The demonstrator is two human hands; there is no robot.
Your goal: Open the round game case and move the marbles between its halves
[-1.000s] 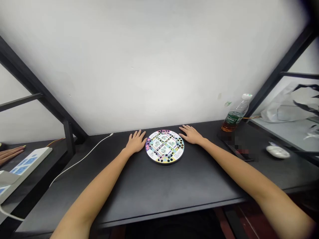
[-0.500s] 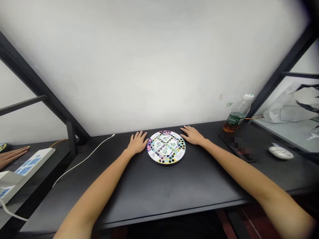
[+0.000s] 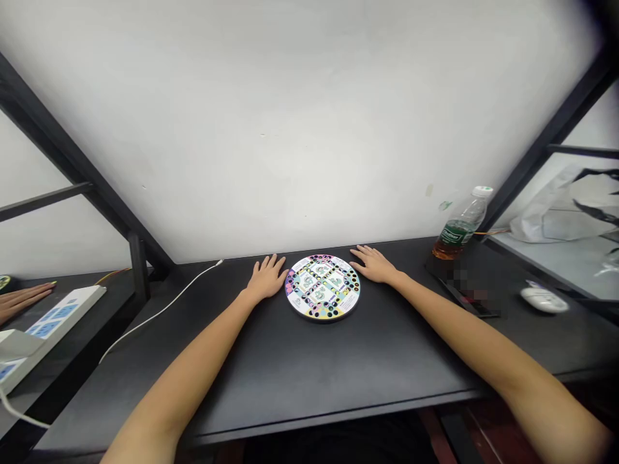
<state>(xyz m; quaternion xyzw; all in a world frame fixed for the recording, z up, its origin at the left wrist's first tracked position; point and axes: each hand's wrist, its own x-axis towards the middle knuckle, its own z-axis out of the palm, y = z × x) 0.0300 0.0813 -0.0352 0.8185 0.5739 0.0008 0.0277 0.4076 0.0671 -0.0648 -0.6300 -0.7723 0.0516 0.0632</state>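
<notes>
A round, brightly printed game board (image 3: 322, 286) lies flat on the black desk (image 3: 309, 361) near the wall. My left hand (image 3: 267, 276) rests palm down just left of the board, fingers stretched out and holding nothing. On the board's right side my right hand (image 3: 372, 263) lies flat too, fingers spread, close to the rim. Both forearms reach forward across the desk.
A white cable (image 3: 159, 310) runs over the desk's left part. A plastic bottle (image 3: 458, 225) with brown liquid stands at the back right, a dark flat item (image 3: 464, 290) and a white mouse (image 3: 544, 299) beyond. Another person's hand (image 3: 22, 299) and a power strip (image 3: 46, 322) lie far left.
Only the view has shifted slightly; both hands and the board stay where they were.
</notes>
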